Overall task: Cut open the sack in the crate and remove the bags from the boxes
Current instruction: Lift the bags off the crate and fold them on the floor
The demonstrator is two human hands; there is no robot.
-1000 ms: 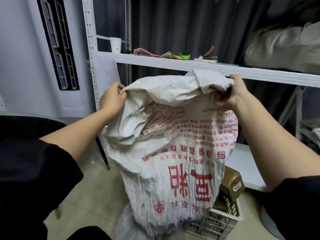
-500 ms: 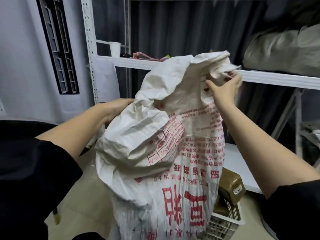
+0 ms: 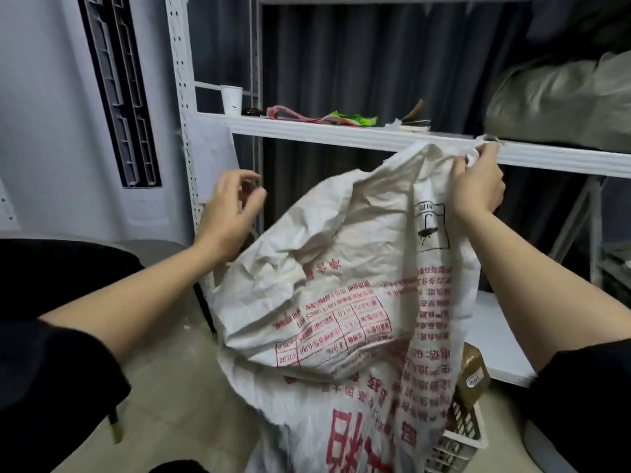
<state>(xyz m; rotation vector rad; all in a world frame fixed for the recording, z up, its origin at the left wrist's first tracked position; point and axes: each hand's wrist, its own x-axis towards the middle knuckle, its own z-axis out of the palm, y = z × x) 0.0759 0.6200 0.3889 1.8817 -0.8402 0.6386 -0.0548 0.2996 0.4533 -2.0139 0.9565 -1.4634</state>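
Below the white shelf [image 3: 341, 133] of the metal rack, a large white woven sack [image 3: 341, 302] printed with red characters stands upright, its lower end down by a white slatted crate [image 3: 457, 442] at the bottom right of the view; whether the sack's base sits inside the crate cannot be told, since the sack hides it. The right hand [image 3: 476, 189] grips the sack's top corner, fingers curled round a bunched fold of the fabric and pulling it up against the front edge of the shelf, so nearly all of the sack hangs beneath that hand. The sack's upper part is slack and crumpled, folding over towards the left. The left hand [image 3: 228, 209] is apart from the sack, just above and left of its sagging upper fold, fingers loosely curled and holding nothing. A brown taped box [image 3: 473, 373] shows behind the sack's right edge, above the crate. On the shelf stand a white paper cup [image 3: 232, 99] at the left end and some coloured wrappers [image 3: 327, 117] beside it.
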